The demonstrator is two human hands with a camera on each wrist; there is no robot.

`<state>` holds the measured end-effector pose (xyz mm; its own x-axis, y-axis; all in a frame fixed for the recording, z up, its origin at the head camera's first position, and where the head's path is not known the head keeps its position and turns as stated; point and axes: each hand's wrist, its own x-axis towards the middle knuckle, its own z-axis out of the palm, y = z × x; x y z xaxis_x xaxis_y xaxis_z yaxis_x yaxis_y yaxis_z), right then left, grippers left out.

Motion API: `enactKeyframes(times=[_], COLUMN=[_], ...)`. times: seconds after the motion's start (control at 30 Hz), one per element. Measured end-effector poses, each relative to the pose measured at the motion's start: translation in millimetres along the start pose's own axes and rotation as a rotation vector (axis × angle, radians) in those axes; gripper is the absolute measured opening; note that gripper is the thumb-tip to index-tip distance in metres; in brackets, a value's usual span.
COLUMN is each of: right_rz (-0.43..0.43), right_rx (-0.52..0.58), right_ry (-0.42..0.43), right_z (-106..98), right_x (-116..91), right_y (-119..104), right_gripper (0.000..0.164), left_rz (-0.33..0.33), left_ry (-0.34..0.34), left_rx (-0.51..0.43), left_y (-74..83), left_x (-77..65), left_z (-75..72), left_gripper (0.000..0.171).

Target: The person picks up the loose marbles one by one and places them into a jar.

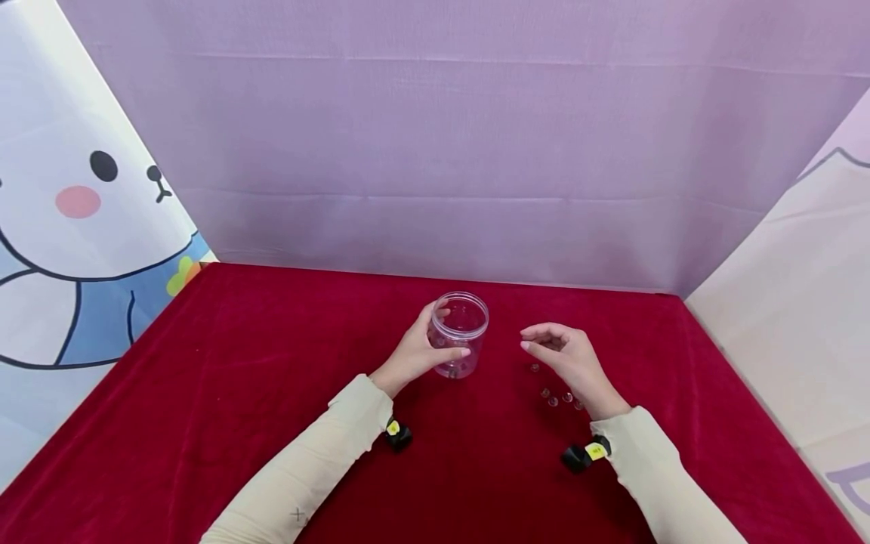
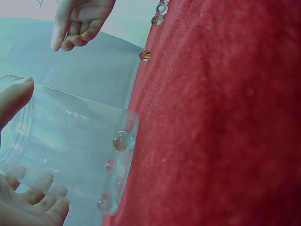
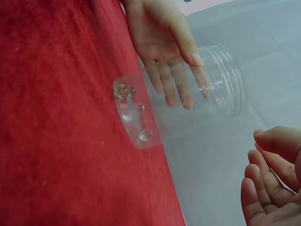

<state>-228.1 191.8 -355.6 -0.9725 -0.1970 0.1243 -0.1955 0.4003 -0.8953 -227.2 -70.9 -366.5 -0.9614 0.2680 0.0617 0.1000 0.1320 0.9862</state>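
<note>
My left hand point(image 1: 423, 346) grips a clear plastic jar point(image 1: 469, 344), thumb on one side and fingers round the other. The jar has no lid on it and stands upright on the red cloth, its threaded mouth facing up. Several glass marbles point(image 3: 146, 134) lie at its bottom. To the right of the jar my right hand point(image 1: 574, 363) hovers above the cloth, fingers loosely bent. In the right wrist view a gap shows between its thumb point(image 3: 278, 141) and fingers, with nothing in it. Several loose marbles point(image 1: 553, 401) lie on the cloth below and beside this hand.
Red velvety cloth point(image 1: 272, 363) covers the table. A plain lilac curtain point(image 1: 435, 151) hangs behind it. Printed cloth panels stand on both sides, the left panel point(image 1: 68, 249) showing a cartoon animal.
</note>
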Motion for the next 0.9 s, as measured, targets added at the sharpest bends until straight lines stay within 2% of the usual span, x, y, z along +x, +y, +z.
enactKeyframes(times=[0.3, 0.9], right_rz=[0.042, 0.041], right_rx=[-0.048, -0.110], right_ry=[-0.006, 0.008], right_z=[-12.0, -34.5], right_x=[-9.2, -21.5], right_y=[4.8, 18.5], right_gripper=[0.029, 0.035], left_rz=[0.000, 0.002], left_ry=[-0.009, -0.007], left_rx=[-0.009, -0.002], left_y=[-0.2, -3.0], left_x=[0.6, 1.8], left_z=[-0.8, 0.0], left_gripper=[0.089, 0.089])
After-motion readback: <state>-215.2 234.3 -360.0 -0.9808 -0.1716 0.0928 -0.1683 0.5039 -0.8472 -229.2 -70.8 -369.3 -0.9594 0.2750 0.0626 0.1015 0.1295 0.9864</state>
